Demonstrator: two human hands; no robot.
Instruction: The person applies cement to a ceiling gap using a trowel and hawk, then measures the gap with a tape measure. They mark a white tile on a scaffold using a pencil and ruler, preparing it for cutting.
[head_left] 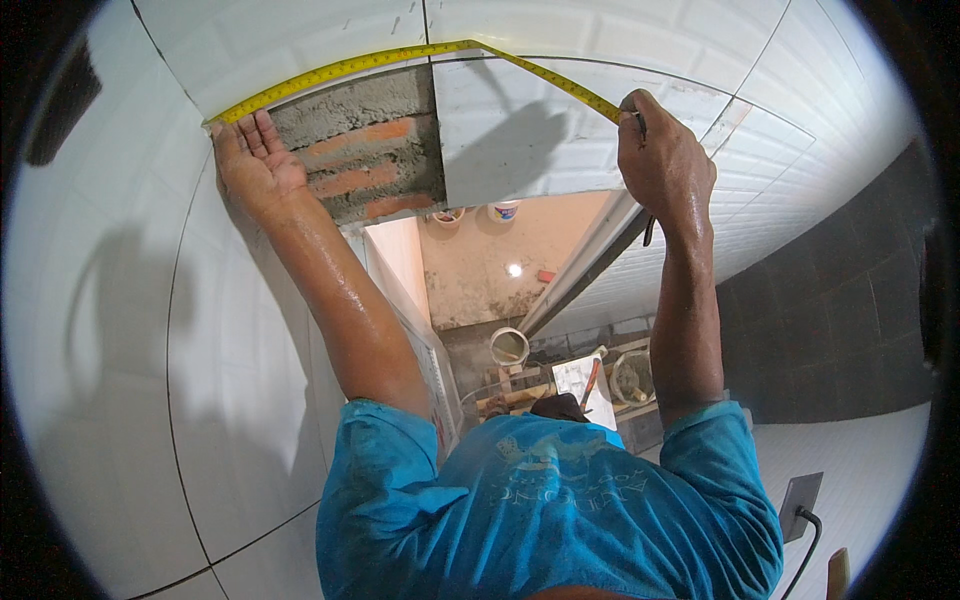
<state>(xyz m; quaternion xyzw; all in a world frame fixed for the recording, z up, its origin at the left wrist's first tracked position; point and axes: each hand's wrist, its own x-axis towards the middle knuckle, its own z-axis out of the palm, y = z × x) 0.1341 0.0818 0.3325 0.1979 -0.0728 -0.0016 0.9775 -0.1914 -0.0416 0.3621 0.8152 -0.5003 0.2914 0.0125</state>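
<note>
A yellow tape measure point(345, 68) stretches across the upper wall, its blade bent at the middle and slanting down to the right. My left hand point(258, 165) holds the blade's end in the left wall corner, fingers extended against its lower edge. At the other end my right hand point(665, 150) is closed round the tape measure's case, which is mostly hidden in the fist. Just beneath the blade lies a patch of bare brick and mortar point(365, 150). Beside that patch, a white tile point(530, 130) covers the wall above the doorway.
White tiled wall point(110, 330) rises close on my left. Below me the doorway shows a floor point(480, 275) with buckets. A pale bucket point(509, 346), a round tub point(632, 378) and a white board point(585, 385) are near my body. An outlet point(800, 505) with a plugged-in cable is lower right.
</note>
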